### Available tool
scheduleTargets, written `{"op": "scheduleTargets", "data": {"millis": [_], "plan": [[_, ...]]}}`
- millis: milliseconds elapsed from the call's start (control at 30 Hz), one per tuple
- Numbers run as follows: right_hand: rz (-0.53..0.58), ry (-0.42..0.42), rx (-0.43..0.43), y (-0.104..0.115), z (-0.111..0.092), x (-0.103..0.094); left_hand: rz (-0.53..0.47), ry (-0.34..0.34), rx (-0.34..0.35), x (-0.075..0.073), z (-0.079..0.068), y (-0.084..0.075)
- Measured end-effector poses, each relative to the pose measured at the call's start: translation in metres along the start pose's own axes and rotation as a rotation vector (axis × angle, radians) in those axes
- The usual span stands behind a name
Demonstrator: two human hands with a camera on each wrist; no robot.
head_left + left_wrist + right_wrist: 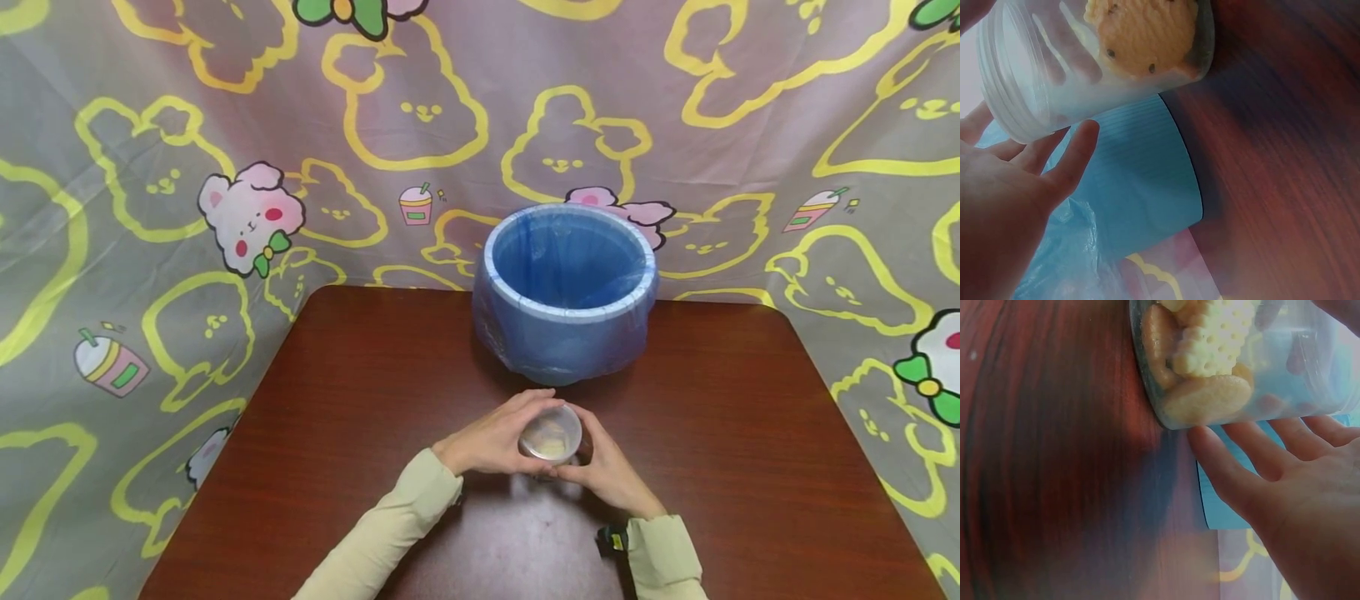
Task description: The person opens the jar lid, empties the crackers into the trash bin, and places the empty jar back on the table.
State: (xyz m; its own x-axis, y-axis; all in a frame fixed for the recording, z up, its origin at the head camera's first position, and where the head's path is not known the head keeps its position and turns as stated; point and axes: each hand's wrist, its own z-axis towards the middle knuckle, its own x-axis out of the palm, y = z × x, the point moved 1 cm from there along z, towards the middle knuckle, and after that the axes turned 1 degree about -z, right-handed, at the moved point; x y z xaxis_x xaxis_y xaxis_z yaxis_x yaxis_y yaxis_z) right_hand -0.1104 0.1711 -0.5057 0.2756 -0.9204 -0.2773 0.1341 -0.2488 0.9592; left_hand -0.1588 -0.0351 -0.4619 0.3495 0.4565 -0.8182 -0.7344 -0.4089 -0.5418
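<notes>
A clear plastic jar (551, 435) stands upright between my two hands on the brown table. Several biscuits lie in its lower part: a round, golden, dotted cracker (1147, 37) shows in the left wrist view, and a pale cracker with holes (1219, 340) and a smooth oval biscuit (1210, 400) in the right wrist view. My left hand (498, 435) holds the jar's left side, fingers round the back and thumb at the front near the ribbed rim (1007, 81). From the other side my right hand (611, 467) grips it, with the two thumbs close together in front.
Just behind the jar stands a blue bin (558, 342), lined with a thin see-through bag folded over its rim. The dark red-brown table (360, 392) reaches back to a patterned cloth (420, 100), which also hangs along both sides.
</notes>
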Motion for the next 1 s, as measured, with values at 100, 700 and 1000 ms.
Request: {"op": "scheduleTargets", "data": {"millis": [100,700,1000], "plan": [[0.009,0.004,-0.006,0.0001,0.0005,0.0003,-0.012,-0.005,0.003,-0.0003,-0.0006,0.0002],[0.026,0.008,-0.026,0.0007,0.0014,0.0010,-0.029,-0.014,0.007,-0.0002,-0.0040,0.0019],[0.017,0.011,-0.042,-0.0004,0.0005,-0.0001,-0.046,0.018,-0.019,-0.0015,-0.0054,0.0002]]}}
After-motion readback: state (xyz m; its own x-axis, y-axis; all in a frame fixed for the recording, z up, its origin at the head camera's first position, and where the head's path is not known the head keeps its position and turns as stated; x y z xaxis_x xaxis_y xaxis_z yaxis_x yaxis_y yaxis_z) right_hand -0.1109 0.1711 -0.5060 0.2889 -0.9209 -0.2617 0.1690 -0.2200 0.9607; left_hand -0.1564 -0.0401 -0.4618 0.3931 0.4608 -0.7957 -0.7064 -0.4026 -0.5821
